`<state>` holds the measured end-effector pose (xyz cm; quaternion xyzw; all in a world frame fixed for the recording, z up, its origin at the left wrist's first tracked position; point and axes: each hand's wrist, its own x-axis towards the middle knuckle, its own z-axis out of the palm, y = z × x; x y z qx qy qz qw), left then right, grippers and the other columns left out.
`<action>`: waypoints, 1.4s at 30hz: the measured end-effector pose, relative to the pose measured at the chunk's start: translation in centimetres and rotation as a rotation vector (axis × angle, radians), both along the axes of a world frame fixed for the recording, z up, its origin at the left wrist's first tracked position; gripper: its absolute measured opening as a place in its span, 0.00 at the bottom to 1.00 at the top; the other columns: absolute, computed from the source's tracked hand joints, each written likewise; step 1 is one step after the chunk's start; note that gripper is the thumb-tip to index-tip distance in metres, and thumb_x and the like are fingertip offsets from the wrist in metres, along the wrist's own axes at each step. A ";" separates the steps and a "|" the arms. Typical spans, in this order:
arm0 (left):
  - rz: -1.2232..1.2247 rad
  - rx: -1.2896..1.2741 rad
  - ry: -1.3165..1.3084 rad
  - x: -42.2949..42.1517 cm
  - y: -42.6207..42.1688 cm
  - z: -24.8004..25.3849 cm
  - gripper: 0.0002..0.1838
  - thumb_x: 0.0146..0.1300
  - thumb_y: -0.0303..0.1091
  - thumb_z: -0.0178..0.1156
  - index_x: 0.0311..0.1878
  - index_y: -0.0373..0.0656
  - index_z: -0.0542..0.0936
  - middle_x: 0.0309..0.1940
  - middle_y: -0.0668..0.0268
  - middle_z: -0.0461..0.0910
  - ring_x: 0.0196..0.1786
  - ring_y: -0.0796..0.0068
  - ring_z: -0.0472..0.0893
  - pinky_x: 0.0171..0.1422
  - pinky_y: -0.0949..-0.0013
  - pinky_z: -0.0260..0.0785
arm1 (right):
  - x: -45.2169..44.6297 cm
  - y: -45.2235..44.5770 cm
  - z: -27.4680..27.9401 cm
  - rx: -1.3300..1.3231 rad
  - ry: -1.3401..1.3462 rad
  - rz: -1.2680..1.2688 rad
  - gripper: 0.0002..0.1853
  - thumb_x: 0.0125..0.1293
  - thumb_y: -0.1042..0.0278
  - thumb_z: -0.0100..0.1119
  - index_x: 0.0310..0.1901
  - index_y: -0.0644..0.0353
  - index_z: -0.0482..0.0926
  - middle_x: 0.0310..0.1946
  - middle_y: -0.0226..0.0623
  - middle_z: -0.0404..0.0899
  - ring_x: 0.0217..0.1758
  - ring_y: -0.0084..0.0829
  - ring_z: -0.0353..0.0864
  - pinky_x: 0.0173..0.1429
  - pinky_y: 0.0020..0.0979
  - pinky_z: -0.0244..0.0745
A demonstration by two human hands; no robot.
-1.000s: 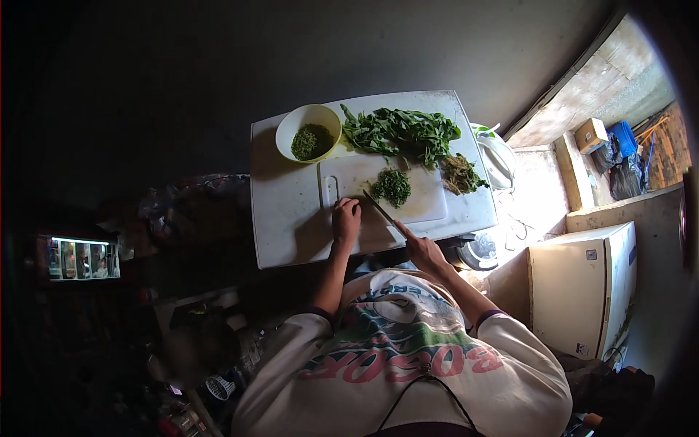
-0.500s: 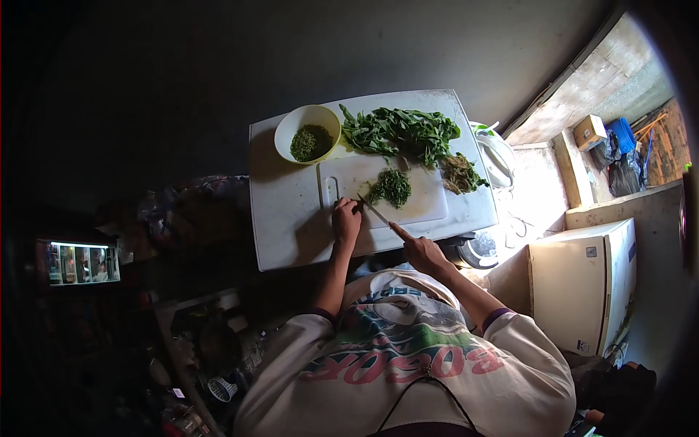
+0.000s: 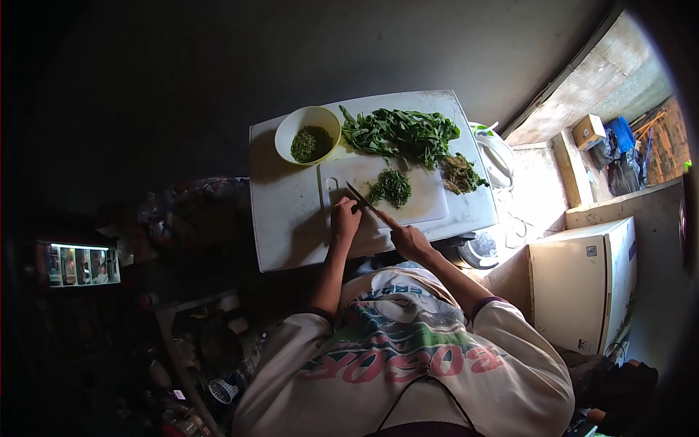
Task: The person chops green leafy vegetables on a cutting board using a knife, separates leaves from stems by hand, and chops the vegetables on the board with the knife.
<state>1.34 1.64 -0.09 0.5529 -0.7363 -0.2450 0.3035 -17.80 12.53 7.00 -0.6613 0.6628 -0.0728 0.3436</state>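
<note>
My right hand [image 3: 410, 241] is closed around the handle of a knife [image 3: 368, 202], whose blade slants up and left over the white cutting board [image 3: 428, 210]. Close to the board's lower left edge is my left hand [image 3: 345, 217], its fingers curled together beside the blade; anything inside them is hidden. Chopped green leaves [image 3: 391, 188] lie in a small heap on the board, right of the blade. Behind the board sits a large pile of whole leafy greens [image 3: 408, 131]. A pale yellow bowl [image 3: 285, 138] at the far left contains finely chopped greens [image 3: 312, 144].
At the board's right lies a bunch of roots and wilted stems [image 3: 461, 173] on the white table [image 3: 284, 240]. A dark wall [image 3: 240, 58] rises behind it. A white fridge [image 3: 571, 280] stands to the right, and a cluttered shelf [image 3: 186, 364] at lower left.
The knife has moved up and left, its tip now above my left hand. My right hand has shifted left with it and wraps the handle more fully. The chopped heap looks the same.
</note>
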 end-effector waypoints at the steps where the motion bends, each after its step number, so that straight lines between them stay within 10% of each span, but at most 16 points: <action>1: -0.002 0.001 0.000 -0.1 0.0 -0.1 0.10 0.51 0.26 0.68 0.38 0.35 0.84 0.40 0.55 0.82 0.45 0.50 0.82 0.50 0.56 0.76 | -0.4 0.7 -0.1 0.013 0.001 0.008 0.40 0.71 0.69 0.47 0.80 0.25 0.47 0.28 0.58 0.83 0.32 0.57 0.85 0.40 0.56 0.77; 42: -0.029 -0.118 0.034 0.2 0.3 -0.7 0.09 0.54 0.27 0.67 0.39 0.37 0.86 0.39 0.56 0.83 0.45 0.51 0.82 0.53 0.56 0.74 | -1.9 4.3 1.7 0.038 0.013 0.017 0.41 0.69 0.72 0.47 0.80 0.30 0.46 0.28 0.58 0.82 0.34 0.59 0.84 0.42 0.55 0.76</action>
